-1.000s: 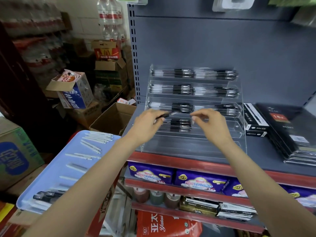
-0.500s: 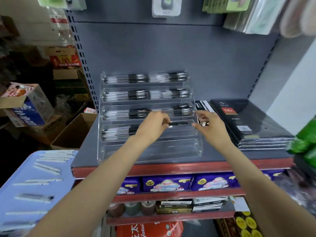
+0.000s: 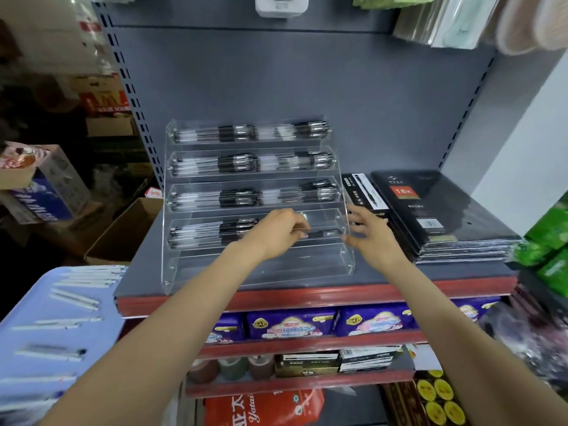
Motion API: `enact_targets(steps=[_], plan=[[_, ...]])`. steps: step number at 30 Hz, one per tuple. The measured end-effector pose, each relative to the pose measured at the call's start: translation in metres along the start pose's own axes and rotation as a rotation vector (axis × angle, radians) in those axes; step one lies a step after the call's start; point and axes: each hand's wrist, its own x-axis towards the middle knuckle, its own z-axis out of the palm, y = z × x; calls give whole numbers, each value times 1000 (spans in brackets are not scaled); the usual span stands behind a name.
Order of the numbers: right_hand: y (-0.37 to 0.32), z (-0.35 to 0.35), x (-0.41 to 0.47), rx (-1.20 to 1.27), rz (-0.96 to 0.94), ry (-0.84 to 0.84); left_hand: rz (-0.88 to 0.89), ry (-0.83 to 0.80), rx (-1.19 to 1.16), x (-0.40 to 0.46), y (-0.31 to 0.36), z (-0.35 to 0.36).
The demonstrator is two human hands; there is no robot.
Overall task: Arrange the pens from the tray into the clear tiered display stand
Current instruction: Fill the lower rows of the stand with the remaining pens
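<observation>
A clear tiered display stand [image 3: 261, 272] sits on a grey shelf. Its upper three tiers hold rows of black-and-clear pens [image 3: 252, 163], and the fourth tier holds pens on its left half. My left hand [image 3: 278, 230] pinches one pen [image 3: 322, 233] lying across the right half of the fourth tier. Beside the stand's right wall, my right hand [image 3: 373, 236] hovers with fingers spread and holds nothing. The light blue tray [image 3: 27, 342] at lower left carries several scattered pens [image 3: 75, 298].
Black pen boxes [image 3: 364, 192] and a stack of black diaries [image 3: 436, 210] lie right of the stand. Green packets [image 3: 550, 250] are at the far right. Cardboard boxes [image 3: 123, 229] fill the floor at left. Lower shelves [image 3: 307, 344] hold purple packs and small goods.
The view has shifted right and closer to the stand. My left hand lowered the pen into the right half of the fourth tier; my right hand let go of its end and opened.
</observation>
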Motion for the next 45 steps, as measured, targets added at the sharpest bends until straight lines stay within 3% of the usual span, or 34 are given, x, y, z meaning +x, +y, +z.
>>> enact_targets(steps=[6,8,11,13,16,22,28,35,42,45], plan=[[0,3,-7,13,38,33,-12,19,-52,1,2,3],[-5,5,-11,-90,5,82,-15,39,-56,-2,0,4],[-16,13,-17,-348,-129,195,-32,166,-124,-10,-2,1],[-28,23,-22,-385,-191,208,-47,295,-188,-22,-2,-4],[-51,48,-29,-322,-238,135,-76,455,-211,-49,-11,-16],[-102,135,-51,-250,-315,-63,-237,606,-204,-141,-69,-38],[-139,269,-89,-276,-413,-365,-534,642,-131,-265,-176,-39],[-125,421,-126,-445,-307,-632,-720,422,-157,-395,-292,-20],[-88,493,-158,-627,-182,-774,-561,17,-92,-442,-356,21],[-75,506,-166,-705,-204,-762,-493,-22,-69,-456,-367,32]])
